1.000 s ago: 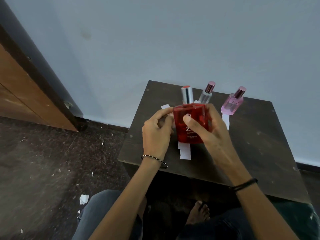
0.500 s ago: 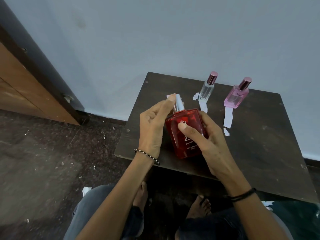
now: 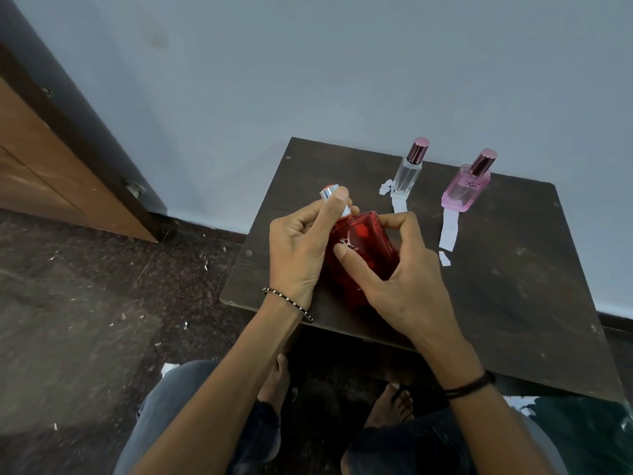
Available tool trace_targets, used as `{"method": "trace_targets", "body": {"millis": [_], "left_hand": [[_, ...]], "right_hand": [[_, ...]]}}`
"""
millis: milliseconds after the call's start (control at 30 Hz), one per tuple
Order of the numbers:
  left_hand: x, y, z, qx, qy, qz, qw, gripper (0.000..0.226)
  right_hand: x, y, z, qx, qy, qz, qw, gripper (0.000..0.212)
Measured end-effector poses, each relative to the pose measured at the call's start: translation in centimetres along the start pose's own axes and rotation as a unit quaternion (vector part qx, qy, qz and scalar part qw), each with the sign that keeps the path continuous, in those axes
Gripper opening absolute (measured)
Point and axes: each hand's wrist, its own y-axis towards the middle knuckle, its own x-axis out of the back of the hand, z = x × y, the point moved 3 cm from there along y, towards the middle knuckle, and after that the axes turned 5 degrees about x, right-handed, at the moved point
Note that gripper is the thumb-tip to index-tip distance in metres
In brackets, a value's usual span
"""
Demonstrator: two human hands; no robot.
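Note:
A red glass perfume bottle (image 3: 364,248) with a silver cap (image 3: 329,196) is held tilted to the left above the near left part of a dark wooden table (image 3: 496,286). My right hand (image 3: 400,279) grips the bottle's body, thumb across its front face. My left hand (image 3: 301,248) pinches the silver cap between thumb and fingers. The bottle's lower half is hidden behind my hands.
A clear bottle (image 3: 407,173) and a pink bottle (image 3: 466,186), both with rose metallic caps, stand at the table's far edge by the wall. White paper strips (image 3: 449,231) lie in front of them. A wooden door (image 3: 41,173) is at left; my bare feet (image 3: 390,402) rest under the table.
The red bottle has come nearer to me and tilted left. My left hand moved from its side up onto the silver cap. The camera view shifted, the two other bottles stayed put.

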Motion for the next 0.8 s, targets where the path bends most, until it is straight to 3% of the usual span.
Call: {"method": "trace_targets", "body": {"millis": [200, 267, 367, 500, 800], "left_hand": [[0.3, 0.0, 0.2, -0.013, 0.007, -0.031, 0.999, 0.033], [0.4, 0.1, 0.1, -0.013, 0.012, -0.036, 0.999, 0.032], [0.5, 0.2, 0.0, -0.01, 0.005, -0.031, 0.999, 0.031], [0.5, 0.1, 0.1, 0.011, 0.0, -0.005, 1.0, 0.033], [0.4, 0.1, 0.2, 0.041, -0.022, 0.023, 0.999, 0.034]], "right_hand": [[-0.5, -0.2, 1.5, 0.154, -0.156, -0.039, 0.975, 0.048], [-0.6, -0.3, 1.7, 0.158, -0.166, -0.048, 0.972, 0.048], [-0.6, -0.2, 1.2, 0.068, -0.066, -0.011, 0.995, 0.049], [0.1, 0.3, 0.2, -0.015, 0.049, 0.027, 0.998, 0.047], [0.1, 0.7, -0.5, -0.12, 0.303, 0.083, 0.942, 0.037]]}}
